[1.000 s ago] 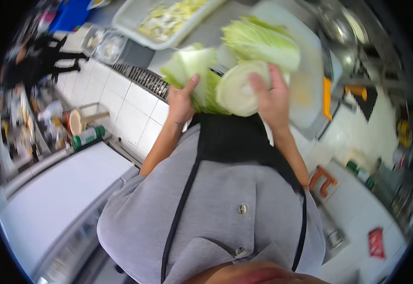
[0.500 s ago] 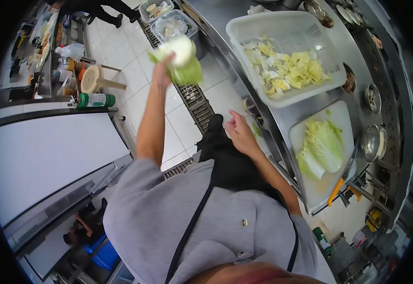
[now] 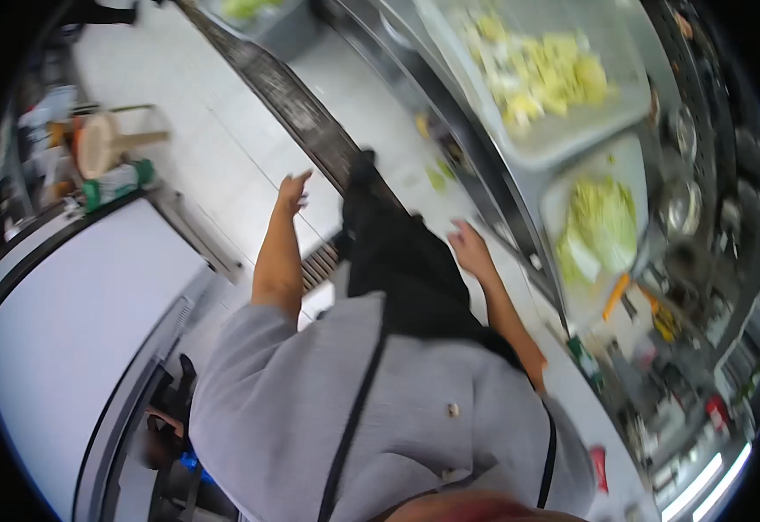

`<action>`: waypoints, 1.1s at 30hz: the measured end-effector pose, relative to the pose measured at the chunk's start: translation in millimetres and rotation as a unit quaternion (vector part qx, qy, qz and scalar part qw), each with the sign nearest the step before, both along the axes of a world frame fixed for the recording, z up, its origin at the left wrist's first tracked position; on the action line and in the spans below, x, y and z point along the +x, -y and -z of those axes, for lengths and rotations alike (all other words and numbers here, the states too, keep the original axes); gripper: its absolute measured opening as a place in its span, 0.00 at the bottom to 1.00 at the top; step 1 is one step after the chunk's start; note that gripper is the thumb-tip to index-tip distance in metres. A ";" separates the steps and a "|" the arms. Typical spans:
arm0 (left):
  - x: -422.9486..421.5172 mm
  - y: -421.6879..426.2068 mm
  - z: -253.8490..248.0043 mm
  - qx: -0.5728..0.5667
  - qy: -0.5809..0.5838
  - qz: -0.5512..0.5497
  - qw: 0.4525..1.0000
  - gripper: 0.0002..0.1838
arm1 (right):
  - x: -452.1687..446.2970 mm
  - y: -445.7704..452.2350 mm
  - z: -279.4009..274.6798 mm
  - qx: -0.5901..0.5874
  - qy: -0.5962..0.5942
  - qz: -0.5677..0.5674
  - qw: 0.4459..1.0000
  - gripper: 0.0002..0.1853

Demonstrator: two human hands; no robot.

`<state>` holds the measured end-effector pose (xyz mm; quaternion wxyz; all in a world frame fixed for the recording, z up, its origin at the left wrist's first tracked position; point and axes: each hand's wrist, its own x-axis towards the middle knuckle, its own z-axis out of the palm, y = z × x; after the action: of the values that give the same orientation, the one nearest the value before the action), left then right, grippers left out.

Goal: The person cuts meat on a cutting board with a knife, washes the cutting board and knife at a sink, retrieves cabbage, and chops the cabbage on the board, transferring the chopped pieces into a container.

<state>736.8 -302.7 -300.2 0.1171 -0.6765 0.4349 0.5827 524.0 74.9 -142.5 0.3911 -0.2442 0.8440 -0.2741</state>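
Note:
My left hand (image 3: pixel 294 193) hangs over the tiled floor with its fingers apart, holding nothing. My right hand (image 3: pixel 471 248) is also empty, its fingers loosely spread beside the steel counter. On the counter, a partly cut napa cabbage (image 3: pixel 602 228) lies on a white cutting board (image 3: pixel 629 161). An orange-handled knife (image 3: pixel 616 297) rests at the board's near edge, its blade hard to see. Beyond the board, a white plastic basket (image 3: pixel 562 152) contains chopped cabbage (image 3: pixel 554 78). Pale green leaf shows inside a grey bin (image 3: pixel 288 35) at the top of the view.
A metal drain grate (image 3: pixel 301 113) runs along the floor. Fallen green leaves (image 3: pixel 436 177) lie near the counter's foot. To the left are a beige plastic stool (image 3: pixel 98 146) and a white-topped unit (image 3: pixel 84 304). Metal bowls (image 3: pixel 682 207) line the counter's far side.
My left hand has let go of the cabbage piece it held and drawn back toward me. The view has shifted, with the bin now at the top edge.

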 end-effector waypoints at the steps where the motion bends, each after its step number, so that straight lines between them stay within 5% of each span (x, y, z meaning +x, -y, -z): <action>1: 39.9 -59.9 20.3 0.074 0.063 0.036 0.995 0.46 | -2.4 -10.7 25.5 0.101 0.019 -0.069 0.992 0.23; 3: 112.7 -167.3 50.3 0.190 0.142 0.086 0.968 0.42 | -3.7 -14.7 40.4 0.113 0.092 -0.080 0.986 0.22; 9: 238.0 -359.2 58.5 0.210 0.115 0.024 0.971 0.40 | -23.7 -70.0 267.4 0.283 0.072 -0.178 0.940 0.27; 13: 271.5 -405.5 37.7 0.204 0.105 0.034 0.973 0.38 | -59.1 -69.5 481.0 0.328 0.068 -0.256 0.907 0.31; 16: 271.7 -398.8 -13.7 0.234 0.133 0.080 0.960 0.37 | -97.1 -70.4 647.7 0.238 -0.114 -0.214 0.941 0.35; 19: 254.3 -373.1 -60.5 0.291 0.172 0.115 0.934 0.35 | -123.7 -21.8 684.2 0.293 -0.170 -0.067 0.939 0.36; 20: 251.4 -371.6 -70.8 0.301 0.182 0.118 0.928 0.35 | -115.7 -9.9 682.1 0.373 -0.206 -0.082 0.901 0.33; 22: 247.4 -370.7 -74.9 0.293 0.185 0.112 0.931 0.33 | -104.6 -7.1 695.3 0.409 -0.093 -0.131 0.898 0.26; 25: 255.2 -393.2 -31.3 0.205 0.142 0.049 0.967 0.28 | -51.2 37.5 665.8 0.343 -0.095 -0.124 0.926 0.20; 28: 251.9 -396.3 38.9 0.086 0.060 -0.052 0.993 0.23 | -31.8 202.0 531.4 0.060 -0.002 -0.067 0.996 0.25; 30: 244.2 -375.3 50.4 0.037 -0.003 -0.125 0.991 0.20 | -28.2 312.7 414.6 -0.156 0.257 0.146 0.942 0.21; 32: 248.1 -357.5 49.4 0.014 -0.058 -0.196 0.979 0.18 | -43.8 411.2 305.9 -0.251 0.294 0.161 0.908 0.20; 33: 279.7 -381.3 99.4 0.037 -0.045 -0.261 0.964 0.19 | -52.4 456.2 267.0 -0.304 0.293 0.157 0.893 0.20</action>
<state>1016.5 78.6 -399.6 -0.0339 -0.7349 0.2263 0.6384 471.7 -381.4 -409.5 0.4787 -0.1241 0.5942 -0.6343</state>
